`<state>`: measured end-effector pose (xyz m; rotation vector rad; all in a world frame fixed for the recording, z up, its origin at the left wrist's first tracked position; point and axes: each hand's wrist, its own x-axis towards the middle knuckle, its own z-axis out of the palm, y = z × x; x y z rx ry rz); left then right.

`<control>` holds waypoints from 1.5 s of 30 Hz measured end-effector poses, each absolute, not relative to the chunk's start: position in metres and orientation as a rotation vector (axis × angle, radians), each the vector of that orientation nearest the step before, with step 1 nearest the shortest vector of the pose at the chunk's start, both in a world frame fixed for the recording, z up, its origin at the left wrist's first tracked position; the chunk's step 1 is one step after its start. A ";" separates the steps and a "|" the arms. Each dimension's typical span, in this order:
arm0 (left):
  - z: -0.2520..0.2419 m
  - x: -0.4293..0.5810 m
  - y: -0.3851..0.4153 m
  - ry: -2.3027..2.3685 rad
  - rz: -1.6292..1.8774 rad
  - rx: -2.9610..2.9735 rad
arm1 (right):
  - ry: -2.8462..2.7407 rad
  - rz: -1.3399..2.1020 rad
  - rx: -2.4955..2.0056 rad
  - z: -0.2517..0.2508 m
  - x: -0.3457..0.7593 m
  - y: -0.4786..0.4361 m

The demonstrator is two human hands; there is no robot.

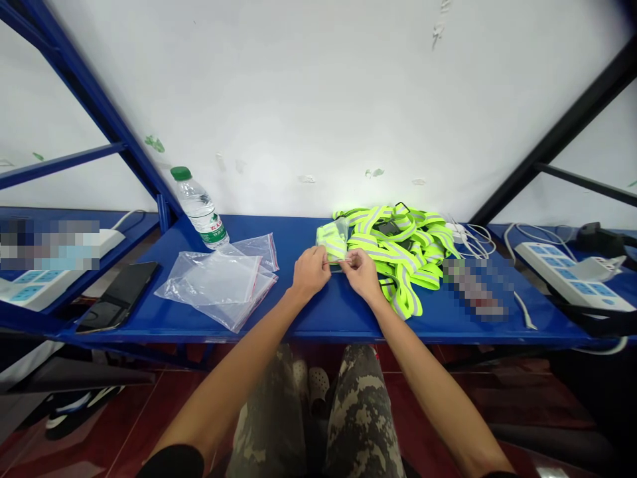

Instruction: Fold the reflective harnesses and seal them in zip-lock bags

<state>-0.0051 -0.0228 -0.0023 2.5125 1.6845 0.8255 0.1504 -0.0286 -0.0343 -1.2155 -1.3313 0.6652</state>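
A folded neon-yellow reflective vest sits inside a clear zip bag point(332, 240) on the blue table point(279, 318). My left hand point(311, 271) and my right hand point(361, 273) meet at the bag's near edge, with the fingertips of both pinching its thin red-lined mouth. Just right of my right hand lies a tangled heap of neon-yellow reflective vests point(401, 255) with grey stripes and black buckles. Left of my left hand, several empty clear zip bags point(219, 285) lie flat and overlapping.
A water bottle point(199, 207) with a green cap stands at the back left, near a black phone point(117, 297). White cables point(472, 239), a blurred object point(475, 289) and a white power strip point(572, 279) lie right. Blue and black shelf posts flank the table.
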 end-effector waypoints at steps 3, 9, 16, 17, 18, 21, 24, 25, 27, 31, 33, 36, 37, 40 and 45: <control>-0.002 -0.003 -0.023 1.530 0.911 2.629 | -1.373 0.612 -1.239 -0.031 0.151 -0.033; -0.004 0.001 -0.009 1.583 0.692 2.634 | -1.586 0.465 -1.298 -0.028 0.155 -0.038; -0.004 0.000 -0.002 1.755 0.389 2.621 | -1.871 0.154 -1.583 -0.025 0.159 -0.045; -0.003 -0.002 -0.003 1.758 0.376 2.622 | -1.907 0.097 -1.606 -0.025 0.159 -0.046; -0.003 -0.003 -0.003 1.754 0.361 2.625 | -1.936 0.044 -1.624 -0.025 0.159 -0.046; -0.003 -0.012 -0.006 1.655 0.351 2.721 | -2.002 -0.087 -1.652 -0.025 0.158 -0.047; -0.004 -0.023 -0.010 1.510 0.387 2.885 | -2.051 -0.223 -1.639 -0.022 0.156 -0.050; -0.005 -0.026 -0.011 1.480 0.394 2.917 | -2.085 -0.266 -1.602 -0.020 0.155 -0.051; -0.006 -0.032 -0.012 1.445 0.388 2.927 | -2.185 -0.324 -1.491 -0.016 0.152 -0.054; -0.005 -0.038 -0.011 1.368 0.347 2.913 | -2.397 -0.273 -1.382 -0.013 0.150 -0.057; -0.005 -0.041 -0.010 1.324 0.331 2.920 | -2.445 -0.227 -1.419 -0.014 0.152 -0.057; -0.006 -0.046 -0.011 1.283 0.339 2.921 | -2.461 -0.212 -1.463 -0.015 0.158 -0.057; -0.007 -0.048 -0.012 1.274 0.346 2.920 | -2.460 -0.211 -1.474 -0.016 0.159 -0.057; -0.008 -0.054 -0.015 1.240 0.355 2.914 | -2.445 -0.192 -1.507 -0.017 0.164 -0.058; -0.010 -0.058 -0.021 1.275 0.365 2.856 | -2.395 -0.125 -1.490 -0.021 0.171 -0.059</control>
